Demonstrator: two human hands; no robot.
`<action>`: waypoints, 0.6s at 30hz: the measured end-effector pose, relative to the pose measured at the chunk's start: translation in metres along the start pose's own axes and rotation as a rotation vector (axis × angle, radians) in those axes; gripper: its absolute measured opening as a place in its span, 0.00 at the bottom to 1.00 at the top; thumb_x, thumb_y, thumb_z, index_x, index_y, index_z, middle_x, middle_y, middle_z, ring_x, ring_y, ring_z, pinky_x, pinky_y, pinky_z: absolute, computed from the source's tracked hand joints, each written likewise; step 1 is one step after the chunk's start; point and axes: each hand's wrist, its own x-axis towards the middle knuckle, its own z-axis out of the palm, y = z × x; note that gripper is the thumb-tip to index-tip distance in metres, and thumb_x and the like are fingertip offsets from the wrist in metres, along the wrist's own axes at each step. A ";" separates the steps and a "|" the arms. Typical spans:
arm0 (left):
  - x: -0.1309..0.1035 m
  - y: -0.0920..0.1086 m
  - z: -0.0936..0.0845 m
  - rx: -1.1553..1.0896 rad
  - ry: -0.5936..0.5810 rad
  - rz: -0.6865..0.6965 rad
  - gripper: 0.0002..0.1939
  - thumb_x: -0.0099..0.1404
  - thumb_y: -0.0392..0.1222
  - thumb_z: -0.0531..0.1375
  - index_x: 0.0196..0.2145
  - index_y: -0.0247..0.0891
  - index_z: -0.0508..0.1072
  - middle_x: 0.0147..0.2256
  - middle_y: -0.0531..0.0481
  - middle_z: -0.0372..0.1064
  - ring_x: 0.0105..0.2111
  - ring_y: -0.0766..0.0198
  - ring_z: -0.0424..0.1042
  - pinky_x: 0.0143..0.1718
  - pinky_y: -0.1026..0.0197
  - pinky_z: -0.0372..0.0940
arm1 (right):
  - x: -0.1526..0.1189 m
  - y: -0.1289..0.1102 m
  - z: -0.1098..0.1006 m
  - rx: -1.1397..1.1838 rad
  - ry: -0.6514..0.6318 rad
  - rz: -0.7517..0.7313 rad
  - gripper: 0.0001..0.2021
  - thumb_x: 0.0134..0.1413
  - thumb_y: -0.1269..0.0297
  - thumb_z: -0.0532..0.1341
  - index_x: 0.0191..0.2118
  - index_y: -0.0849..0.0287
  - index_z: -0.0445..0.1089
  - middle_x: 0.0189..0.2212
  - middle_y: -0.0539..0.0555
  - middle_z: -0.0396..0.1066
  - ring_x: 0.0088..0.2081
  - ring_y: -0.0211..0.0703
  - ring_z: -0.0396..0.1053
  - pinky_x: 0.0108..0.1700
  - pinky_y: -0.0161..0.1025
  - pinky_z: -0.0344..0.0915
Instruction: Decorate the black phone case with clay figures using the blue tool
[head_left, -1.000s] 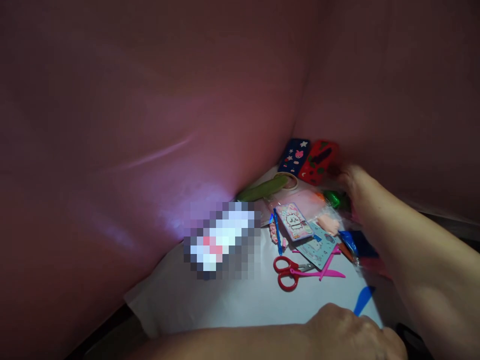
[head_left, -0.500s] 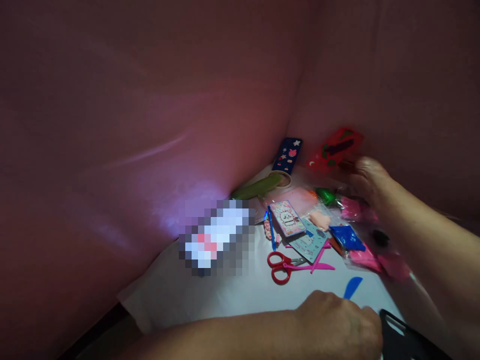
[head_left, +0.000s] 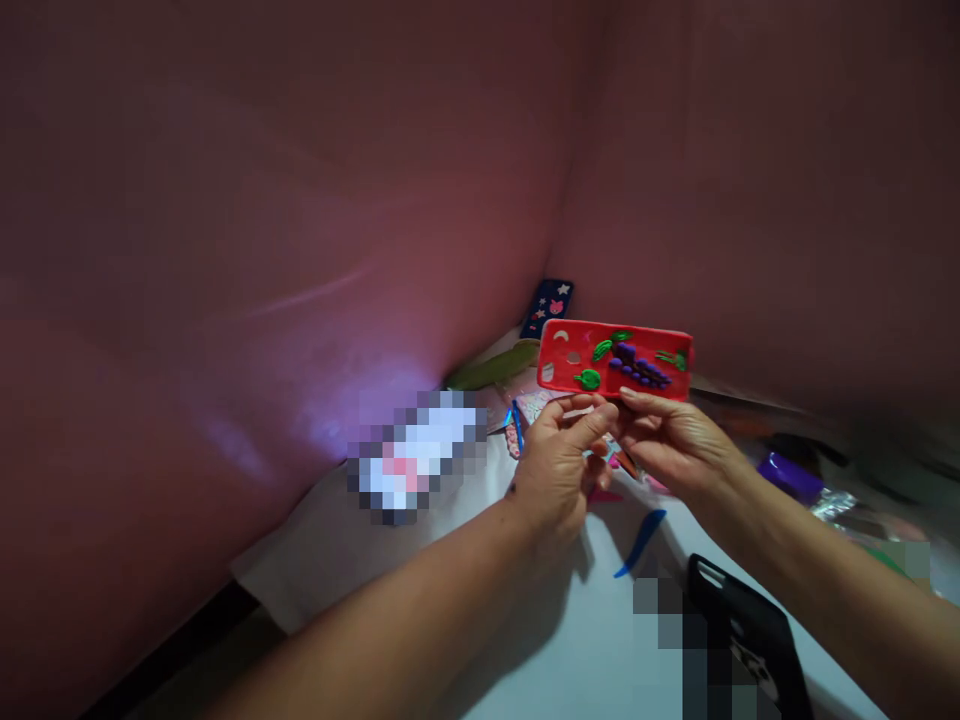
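A red phone case (head_left: 555, 375) with purple and green raised decorations is held up in front of me, its long side roughly level. My right hand (head_left: 671, 435) pinches its lower edge between thumb and fingers. Just below the case, my left hand (head_left: 562, 450) has its fingers curled with the thumb against them; whether it grips the case edge or something small is hidden. On the white surface under my hands lies a blue plastic knife (head_left: 641, 543). A black phone case (head_left: 750, 620) rests near my right forearm.
A lit, blurred-out phone (head_left: 420, 455) stands at the left by the pink wall (head_left: 300, 250). Behind my hands are a green elongated object (head_left: 495, 368) and a dark blue decorated case (head_left: 547, 308). A purple packet (head_left: 790, 478) and other packets lie to the right.
My right hand has brought the red case left and nearer, now turned level. My left hand has risen from the lower front to just under it. The view has shifted right.
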 end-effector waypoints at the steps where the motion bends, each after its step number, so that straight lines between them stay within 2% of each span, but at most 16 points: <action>1: 0.000 -0.001 -0.001 -0.010 0.010 0.006 0.19 0.51 0.40 0.69 0.36 0.36 0.65 0.30 0.55 0.64 0.19 0.75 0.58 0.14 0.70 0.51 | -0.006 0.002 0.002 0.007 0.000 0.012 0.09 0.61 0.64 0.60 0.45 0.62 0.69 0.39 0.53 0.72 0.35 0.40 0.72 0.35 0.40 0.72; 4: 0.001 -0.002 -0.002 -0.038 0.020 0.013 0.17 0.50 0.42 0.69 0.30 0.35 0.65 0.25 0.57 0.61 0.18 0.75 0.56 0.14 0.70 0.50 | -0.019 0.004 0.009 0.007 0.002 0.050 0.05 0.59 0.67 0.61 0.40 0.63 0.70 0.35 0.52 0.72 0.33 0.38 0.72 0.34 0.39 0.72; 6: 0.003 -0.002 -0.002 -0.045 0.018 0.026 0.17 0.49 0.42 0.70 0.28 0.36 0.64 0.21 0.59 0.59 0.18 0.75 0.56 0.15 0.69 0.50 | -0.027 0.003 0.014 0.001 -0.006 0.059 0.02 0.54 0.72 0.63 0.34 0.61 0.70 0.31 0.51 0.73 0.32 0.39 0.73 0.35 0.39 0.73; 8: 0.006 0.001 -0.002 -0.042 0.017 0.048 0.18 0.47 0.41 0.70 0.27 0.36 0.63 0.19 0.60 0.57 0.17 0.75 0.55 0.15 0.70 0.49 | -0.035 0.000 0.015 -0.012 -0.025 0.061 0.06 0.45 0.76 0.65 0.30 0.59 0.70 0.30 0.52 0.74 0.35 0.42 0.74 0.40 0.39 0.74; 10: 0.009 0.006 -0.003 -0.026 0.014 0.077 0.18 0.46 0.41 0.70 0.27 0.37 0.63 0.19 0.61 0.57 0.17 0.75 0.55 0.16 0.69 0.49 | -0.044 -0.007 0.010 -0.036 -0.051 0.055 0.07 0.41 0.73 0.65 0.29 0.56 0.70 0.32 0.54 0.76 0.40 0.46 0.74 0.43 0.42 0.73; 12: 0.012 0.012 -0.004 0.014 0.002 0.107 0.17 0.47 0.42 0.69 0.26 0.37 0.64 0.18 0.61 0.57 0.16 0.75 0.55 0.16 0.69 0.48 | -0.048 -0.021 -0.001 -0.083 -0.069 0.031 0.07 0.42 0.66 0.65 0.31 0.54 0.71 0.37 0.53 0.76 0.44 0.49 0.73 0.44 0.45 0.73; 15: 0.013 0.019 -0.006 0.114 -0.045 0.140 0.15 0.49 0.43 0.69 0.24 0.37 0.65 0.16 0.61 0.57 0.15 0.75 0.53 0.16 0.68 0.45 | -0.044 -0.050 -0.020 -0.226 -0.047 -0.036 0.09 0.46 0.54 0.63 0.33 0.51 0.74 0.36 0.52 0.77 0.40 0.48 0.73 0.38 0.42 0.72; 18: 0.011 0.019 -0.007 0.215 -0.108 0.148 0.15 0.49 0.42 0.69 0.22 0.36 0.65 0.15 0.62 0.53 0.15 0.76 0.49 0.17 0.68 0.42 | -0.034 -0.075 -0.028 -0.448 -0.107 -0.030 0.13 0.45 0.60 0.68 0.39 0.57 0.77 0.34 0.57 0.78 0.37 0.48 0.73 0.38 0.41 0.69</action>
